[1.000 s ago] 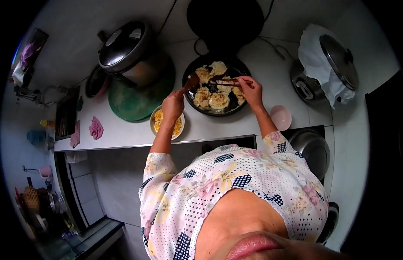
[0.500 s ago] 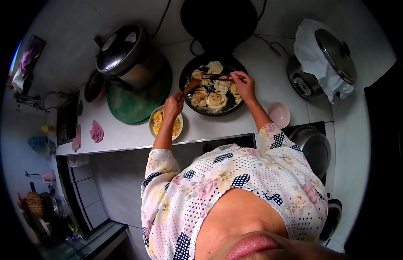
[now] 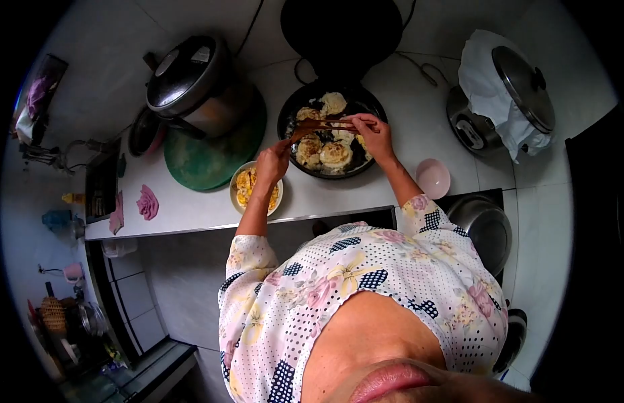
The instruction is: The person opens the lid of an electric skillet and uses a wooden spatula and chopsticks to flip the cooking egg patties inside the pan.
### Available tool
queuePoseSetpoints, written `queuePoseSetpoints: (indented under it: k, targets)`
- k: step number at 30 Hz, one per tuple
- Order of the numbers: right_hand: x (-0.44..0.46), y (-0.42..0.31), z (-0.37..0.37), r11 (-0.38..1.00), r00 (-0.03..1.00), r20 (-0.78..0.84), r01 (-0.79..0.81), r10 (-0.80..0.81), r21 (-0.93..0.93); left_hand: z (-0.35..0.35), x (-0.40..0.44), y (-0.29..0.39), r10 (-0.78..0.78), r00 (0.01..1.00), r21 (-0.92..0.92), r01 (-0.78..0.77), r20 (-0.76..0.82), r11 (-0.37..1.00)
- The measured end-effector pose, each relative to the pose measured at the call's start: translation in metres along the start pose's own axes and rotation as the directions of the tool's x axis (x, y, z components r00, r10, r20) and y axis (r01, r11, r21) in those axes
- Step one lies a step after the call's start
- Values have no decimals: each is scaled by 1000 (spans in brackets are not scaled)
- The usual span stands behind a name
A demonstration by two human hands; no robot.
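Observation:
My left hand is closed around the handle of a wooden spatula, its blade over the left side of a round black electric pan. In my right hand are brown chopsticks, pointing left across the pan, their tips close to the spatula blade. Whether the two tools touch, I cannot tell. Several pale, browned egg-like patties lie in the pan, some partly hidden by the tools. Below my left hand, a bowl holds yellow and orange cooked egg pieces.
Behind the pan stands its raised black lid. A large cooker sits on a green round board at left. To the right are a pink bowl, a cooker under white plastic and a metal basin. A pink cloth lies left.
The chopstick tips and spatula blade have come closer together over the pan's upper left. My right hand has lowered slightly, and my left hand has shifted a little right.

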State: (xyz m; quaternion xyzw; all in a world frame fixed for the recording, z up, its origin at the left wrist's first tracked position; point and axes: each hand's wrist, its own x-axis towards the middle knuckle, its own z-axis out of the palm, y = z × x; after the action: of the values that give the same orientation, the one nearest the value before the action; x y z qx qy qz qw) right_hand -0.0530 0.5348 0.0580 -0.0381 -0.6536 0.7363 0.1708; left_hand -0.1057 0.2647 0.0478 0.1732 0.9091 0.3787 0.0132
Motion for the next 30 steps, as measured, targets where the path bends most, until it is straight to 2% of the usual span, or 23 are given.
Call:
queuePoseSetpoints:
  k: [2, 6, 9, 12, 13, 16, 17, 20, 21, 24, 27, 30]
  targets:
    - [-1, 7, -11, 984, 993, -90, 59, -75, -171, -9, -5, 9, -19, 999, 9, 19, 26, 1000]
    - [0, -6, -40, 984, 969, -216, 87, -119, -152, -14, 0, 6, -12, 999, 35, 10, 43, 999]
    - [6, -14, -58, 956, 944, -270, 117, -192, -269, -7, 17, 8, 149, 989, 82, -149, 8, 985]
    - [7, -16, -65, 891, 939, -228, 137, -255, -433, 2, 47, 18, 159, 987, 260, -158, 18, 952]
    - [7, -15, -64, 876, 943, -222, 122, -250, -466, 10, 60, 12, 128, 992, 295, -116, -20, 948]
    - [3, -9, -66, 855, 942, -227, 101, -246, -509, 12, 92, 10, 32, 994, 357, -66, 100, 932]
    - [1, -14, -66, 862, 949, -238, 64, -209, -503, 10, 100, 8, 72, 988, 372, -119, 136, 921]
    - [1, -12, -71, 924, 952, -261, 52, -160, -378, 5, 129, -8, 128, 933, 227, -213, 338, 950]
    - [2, -10, -73, 932, 954, -262, 45, -147, -359, 7, 136, -9, 151, 922, 213, -237, 358, 948]
    - [8, -2, -70, 954, 959, -258, 38, -118, -296, 26, 158, -28, 144, 851, 30, -185, 506, 982]
    - [11, 3, -66, 963, 964, -245, 35, -103, -266, 68, 150, -38, 163, 913, -119, -127, 373, 985]
    - [13, 8, -74, 925, 968, -217, 38, -129, -379, 88, 133, -39, 70, 960, -153, -29, 271, 988]
